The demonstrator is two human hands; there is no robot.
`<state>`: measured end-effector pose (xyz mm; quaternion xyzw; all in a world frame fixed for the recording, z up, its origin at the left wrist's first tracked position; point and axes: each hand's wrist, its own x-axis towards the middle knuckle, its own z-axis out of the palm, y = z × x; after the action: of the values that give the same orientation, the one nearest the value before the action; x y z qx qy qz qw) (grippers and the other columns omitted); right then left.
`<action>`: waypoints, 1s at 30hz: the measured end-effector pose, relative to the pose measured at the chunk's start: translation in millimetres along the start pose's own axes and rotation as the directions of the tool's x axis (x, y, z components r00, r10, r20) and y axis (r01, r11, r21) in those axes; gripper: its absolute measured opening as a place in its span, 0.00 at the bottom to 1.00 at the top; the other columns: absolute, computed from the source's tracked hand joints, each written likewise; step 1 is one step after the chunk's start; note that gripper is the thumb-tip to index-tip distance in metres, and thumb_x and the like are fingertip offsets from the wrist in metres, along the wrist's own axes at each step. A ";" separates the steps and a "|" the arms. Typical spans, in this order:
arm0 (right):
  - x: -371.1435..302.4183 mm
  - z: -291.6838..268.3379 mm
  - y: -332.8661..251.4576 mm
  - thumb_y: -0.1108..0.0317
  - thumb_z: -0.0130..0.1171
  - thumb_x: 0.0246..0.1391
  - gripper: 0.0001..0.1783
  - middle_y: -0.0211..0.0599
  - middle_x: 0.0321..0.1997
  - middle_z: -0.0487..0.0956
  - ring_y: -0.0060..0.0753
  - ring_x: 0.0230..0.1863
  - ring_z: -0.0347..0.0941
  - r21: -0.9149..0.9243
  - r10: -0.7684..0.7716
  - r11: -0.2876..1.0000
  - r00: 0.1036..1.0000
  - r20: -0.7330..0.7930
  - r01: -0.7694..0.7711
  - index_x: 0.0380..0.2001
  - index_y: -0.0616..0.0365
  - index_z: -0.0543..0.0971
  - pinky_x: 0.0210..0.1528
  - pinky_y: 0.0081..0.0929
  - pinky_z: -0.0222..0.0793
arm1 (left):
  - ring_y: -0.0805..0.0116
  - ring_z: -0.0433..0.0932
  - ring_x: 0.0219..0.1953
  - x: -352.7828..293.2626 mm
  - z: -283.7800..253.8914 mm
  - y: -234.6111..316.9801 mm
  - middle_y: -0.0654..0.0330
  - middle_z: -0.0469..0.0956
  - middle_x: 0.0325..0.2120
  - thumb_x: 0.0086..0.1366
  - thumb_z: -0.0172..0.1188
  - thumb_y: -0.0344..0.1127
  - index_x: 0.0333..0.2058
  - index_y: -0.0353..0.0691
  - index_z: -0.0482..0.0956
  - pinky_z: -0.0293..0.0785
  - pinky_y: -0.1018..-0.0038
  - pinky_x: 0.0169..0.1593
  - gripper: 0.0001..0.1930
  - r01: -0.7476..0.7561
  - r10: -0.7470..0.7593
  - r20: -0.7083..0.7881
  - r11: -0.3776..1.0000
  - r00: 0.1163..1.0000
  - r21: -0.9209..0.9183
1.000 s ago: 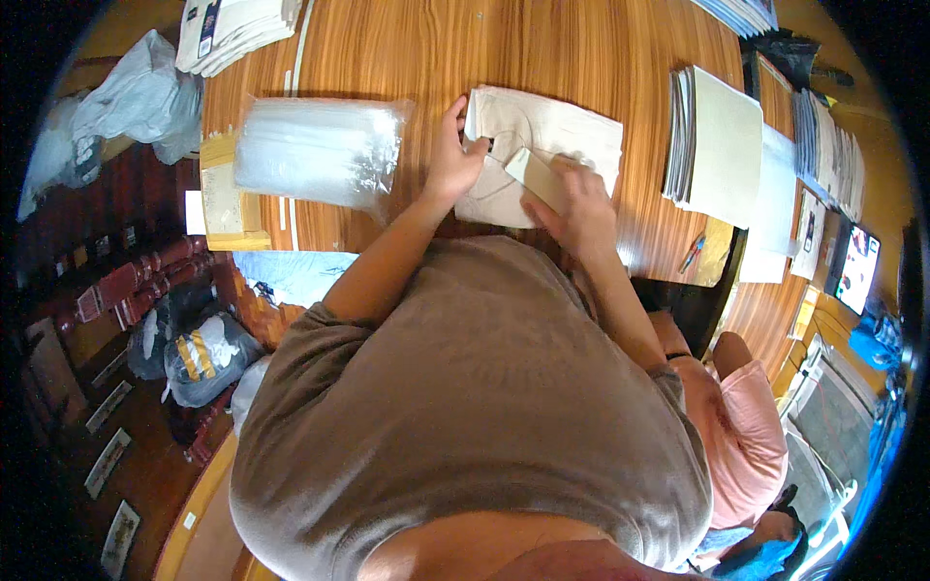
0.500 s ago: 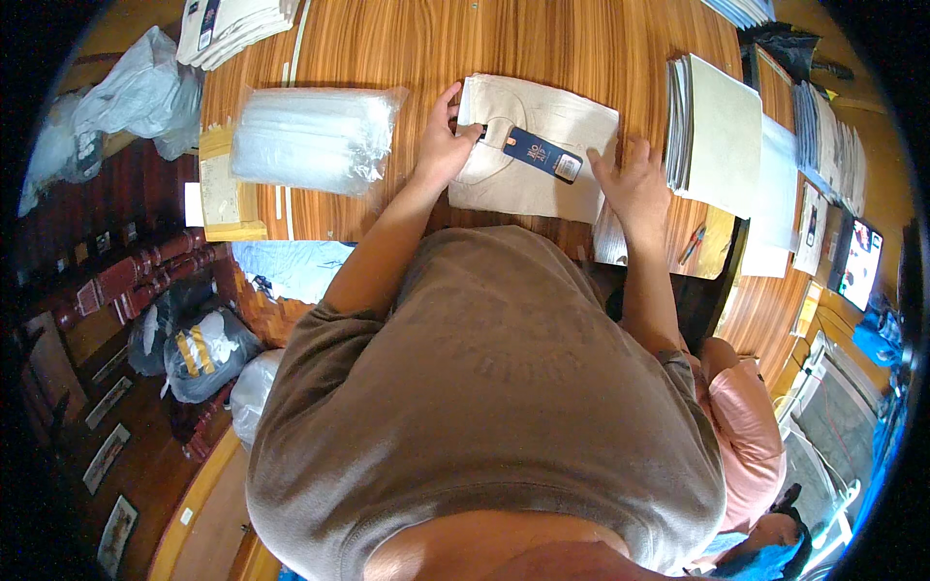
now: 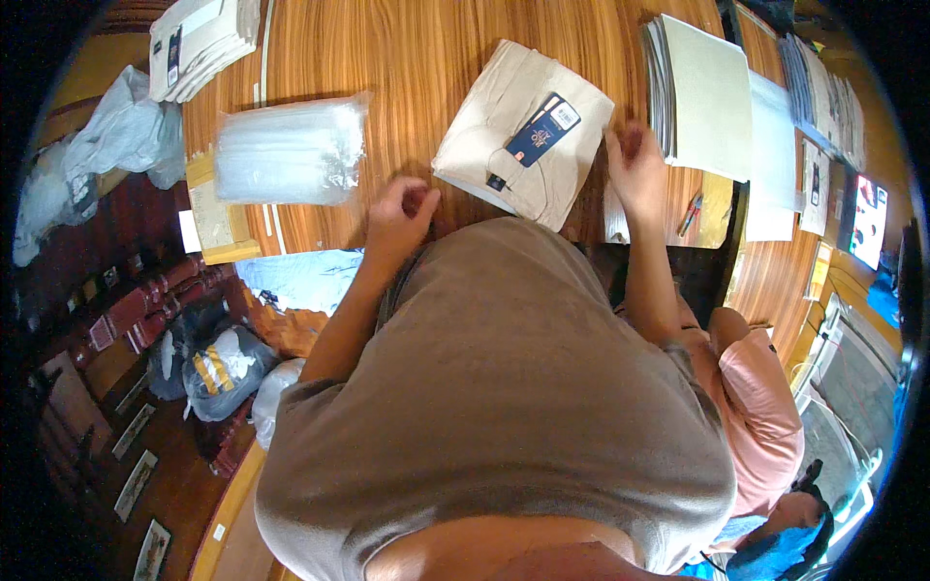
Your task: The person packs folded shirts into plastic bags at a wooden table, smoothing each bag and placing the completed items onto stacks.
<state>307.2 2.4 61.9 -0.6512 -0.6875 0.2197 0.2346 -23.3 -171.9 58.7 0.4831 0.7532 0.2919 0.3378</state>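
Two bare hands sit at the near edge of the wooden desk [image 3: 407, 58], and from my remote seat I see neither one grasping anything. My left hand [image 3: 399, 215] is loosely curled, fingers tucked toward the palm, resting on the desk just left of the folded beige garment [image 3: 489, 126] without touching it as far as I can tell. My right hand [image 3: 635, 169] is blurred, raised just beside the garment's right edge, fingers spread and released; whether a fingertip brushes the fabric I cannot tell.

That garment lies flat in the middle of the desk, turned at a slight angle, with a dark blue hang tag [image 3: 542, 131] lying on top of it and a small dark label near its near edge.

Left of it, well apart, lies a stack of clear plastic bags [image 3: 291, 150], and beneath that stack's left end are flat cardboard pieces [image 3: 215, 218]. At the far left corner is a pile of folded beige garments [image 3: 199, 39]. Right of the middle garment stands a pile of pale card sheets [image 3: 707, 92], with a sheet of white paper just to their right, and a red pen [image 3: 690, 213] lies near the right hand. Another person in a pink top [image 3: 760, 416] is at the lower right.
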 end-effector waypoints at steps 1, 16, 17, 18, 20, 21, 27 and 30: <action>-12.9 -5.9 11.6 0.58 0.71 0.60 0.21 0.51 0.36 0.85 0.47 0.38 0.84 0.034 0.200 0.978 0.970 0.140 -0.206 0.44 0.65 0.80 0.42 0.39 0.78 | 0.66 0.84 0.38 12.5 0.8 8.1 0.54 0.84 0.34 0.67 0.71 0.40 0.44 0.33 0.81 0.80 0.71 0.44 0.17 -0.058 0.059 -0.054 0.998 0.997 0.012; -99.0 14.2 28.1 0.62 0.69 0.64 0.16 0.36 0.32 0.85 0.21 0.33 0.78 0.389 0.218 0.813 0.845 0.487 -0.434 0.42 0.67 0.82 0.36 0.23 0.72 | 0.76 0.79 0.29 25.1 10.2 -20.2 0.62 0.84 0.26 0.67 0.71 0.44 0.36 0.33 0.85 0.76 0.75 0.36 0.16 0.150 -0.099 0.380 0.983 0.920 -0.106; -100.9 12.5 24.9 0.63 0.68 0.66 0.16 0.33 0.32 0.83 0.18 0.33 0.75 0.366 0.228 0.810 0.821 0.523 -0.458 0.44 0.67 0.81 0.35 0.21 0.70 | 0.76 0.79 0.29 20.1 10.1 -23.0 0.62 0.85 0.26 0.67 0.72 0.44 0.36 0.33 0.86 0.76 0.75 0.36 0.16 0.203 -0.140 0.404 0.972 0.904 -0.118; -103.5 14.9 29.1 0.61 0.67 0.67 0.16 0.35 0.31 0.84 0.20 0.32 0.76 0.368 0.208 0.813 0.815 0.542 -0.451 0.43 0.67 0.82 0.34 0.24 0.71 | 0.76 0.80 0.30 15.6 9.7 -25.3 0.62 0.85 0.27 0.66 0.72 0.44 0.36 0.33 0.86 0.76 0.75 0.36 0.17 0.257 -0.180 0.429 0.958 0.885 -0.128; -107.5 22.3 39.6 0.57 0.65 0.68 0.18 0.39 0.29 0.84 0.26 0.30 0.79 0.373 0.161 0.820 0.800 0.579 -0.435 0.40 0.66 0.83 0.34 0.29 0.72 | 0.76 0.80 0.30 8.9 9.4 -5.9 0.61 0.85 0.28 0.66 0.73 0.43 0.36 0.32 0.86 0.76 0.76 0.37 0.16 0.251 -0.206 0.401 0.966 0.892 -0.063; -104.7 25.3 41.9 0.57 0.63 0.69 0.19 0.38 0.28 0.83 0.26 0.30 0.77 0.374 0.127 0.842 0.817 0.562 -0.388 0.39 0.67 0.82 0.33 0.29 0.71 | 0.76 0.80 0.31 7.9 9.8 0.0 0.61 0.86 0.28 0.65 0.73 0.43 0.36 0.32 0.86 0.76 0.76 0.37 0.16 0.247 -0.216 0.387 0.969 0.897 -0.031; -109.8 9.3 19.7 0.55 0.59 0.72 0.21 0.37 0.26 0.80 0.26 0.27 0.71 0.391 0.112 0.828 0.802 0.587 -0.402 0.37 0.67 0.80 0.33 0.31 0.68 | 0.74 0.83 0.36 -9.6 20.9 -33.9 0.58 0.87 0.32 0.67 0.72 0.39 0.40 0.31 0.86 0.78 0.75 0.41 0.14 0.357 -0.210 0.397 0.869 0.894 -0.343; -121.1 4.3 22.9 0.54 0.59 0.71 0.22 0.39 0.28 0.82 0.27 0.29 0.75 0.310 0.189 0.821 0.740 0.645 -0.480 0.39 0.67 0.80 0.34 0.31 0.70 | 0.71 0.85 0.39 -3.6 11.9 -28.4 0.57 0.87 0.35 0.68 0.71 0.37 0.43 0.31 0.85 0.80 0.75 0.44 0.14 0.363 -0.219 0.505 0.909 0.835 -0.206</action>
<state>327.9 -117.2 40.2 -0.5923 -0.5207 0.6046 0.1118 -27.9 -184.2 30.5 0.3619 0.6619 0.2189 0.6189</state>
